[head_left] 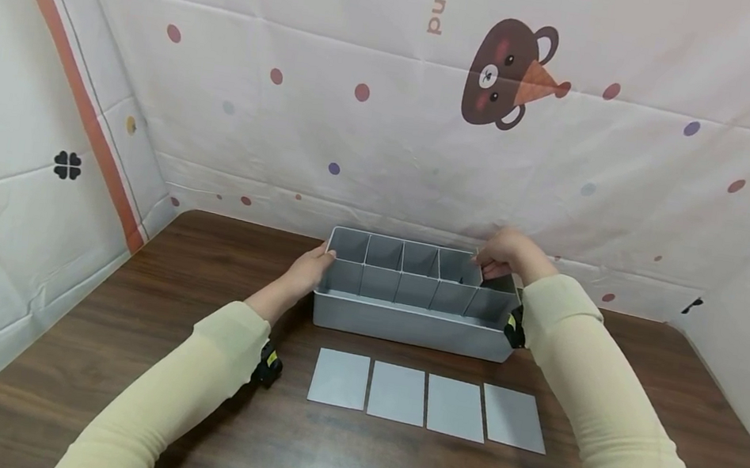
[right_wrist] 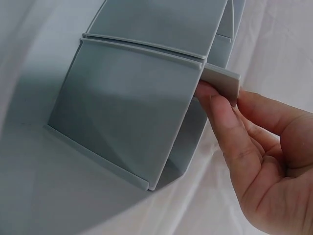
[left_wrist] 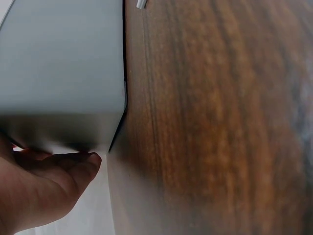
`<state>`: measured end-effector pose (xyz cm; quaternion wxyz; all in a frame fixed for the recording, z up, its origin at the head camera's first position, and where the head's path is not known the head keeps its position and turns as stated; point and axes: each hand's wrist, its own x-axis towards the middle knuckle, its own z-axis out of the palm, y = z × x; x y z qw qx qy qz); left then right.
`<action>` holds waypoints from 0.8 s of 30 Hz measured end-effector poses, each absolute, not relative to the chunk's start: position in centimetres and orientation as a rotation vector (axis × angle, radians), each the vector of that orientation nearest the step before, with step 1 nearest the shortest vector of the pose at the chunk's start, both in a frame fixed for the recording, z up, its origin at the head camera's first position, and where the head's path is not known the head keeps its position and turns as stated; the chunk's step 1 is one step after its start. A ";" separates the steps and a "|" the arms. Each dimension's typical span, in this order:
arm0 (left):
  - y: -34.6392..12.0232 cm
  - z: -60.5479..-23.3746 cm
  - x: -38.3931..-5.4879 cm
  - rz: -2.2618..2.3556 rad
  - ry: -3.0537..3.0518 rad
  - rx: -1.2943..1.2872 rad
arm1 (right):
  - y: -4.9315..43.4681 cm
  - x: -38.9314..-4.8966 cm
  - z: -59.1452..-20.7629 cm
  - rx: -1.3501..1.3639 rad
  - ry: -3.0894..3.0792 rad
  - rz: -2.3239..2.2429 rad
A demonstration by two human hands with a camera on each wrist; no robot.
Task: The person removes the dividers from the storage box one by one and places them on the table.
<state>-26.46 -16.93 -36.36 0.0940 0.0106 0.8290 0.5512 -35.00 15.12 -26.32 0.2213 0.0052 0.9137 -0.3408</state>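
Note:
A grey plastic organizer box (head_left: pixel 412 327) stands on the wooden table, with a row of compartments along its back and a long open section in front. At its left end, my left hand (head_left: pixel 307 268) holds the end wall, its fingers lying against the outside in the left wrist view. Over the rightmost back compartments, my right hand (head_left: pixel 510 255) pinches a grey divider panel (right_wrist: pixel 222 82) between thumb and fingers. That divider's upper edge sticks up above the neighbouring partition (right_wrist: pixel 122 103) in the right wrist view; its lower part is hidden behind it.
Several flat light-grey rectangular panels (head_left: pixel 397 393) lie in a row on the dark wooden table (head_left: pixel 231 438) in front of the box. Behind the box hangs a white printed cloth (head_left: pixel 254 121), which also covers the sides. Black wrist cameras (head_left: pixel 267 367) sit on both wrists.

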 end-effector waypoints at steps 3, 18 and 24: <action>-16.9 -36.3 -26.5 1.636 2.460 0.028 | 15.1 -35.0 -26.3 0.023 2.528 -0.941; -16.9 -36.4 -26.6 1.639 2.459 0.031 | 15.2 -34.6 -25.5 0.002 2.537 -0.924; -16.9 -36.4 -26.6 1.643 2.455 0.019 | 15.3 -34.6 -25.3 -0.007 2.533 -0.923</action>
